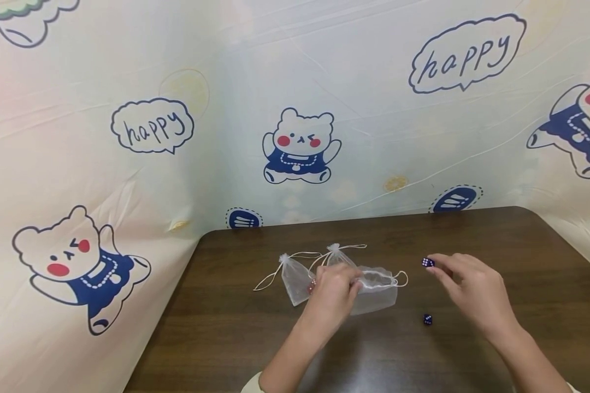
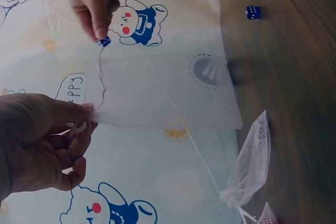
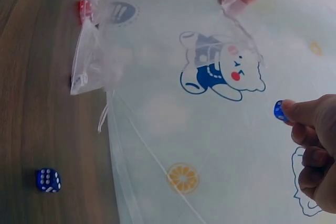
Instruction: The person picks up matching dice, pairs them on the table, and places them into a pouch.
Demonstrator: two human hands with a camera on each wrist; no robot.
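Note:
Between thumb and finger, my left hand pinches the rim of a sheer white drawstring pouch, which hangs with its mouth toward the right hand. A blue die with white dots is pinched at the fingertips of my right hand, apart from the pouch and to its right. On the table below lies a second blue die. Behind the left hand sit two closed drawstring pouches; the left pouch has something red in it, and the other pouch holds something pale, hard to make out.
The dark wooden table ends at a back edge against a printed cloth backdrop with bears and speech bubbles. Loose white cords of the closed pouches trail over the tabletop.

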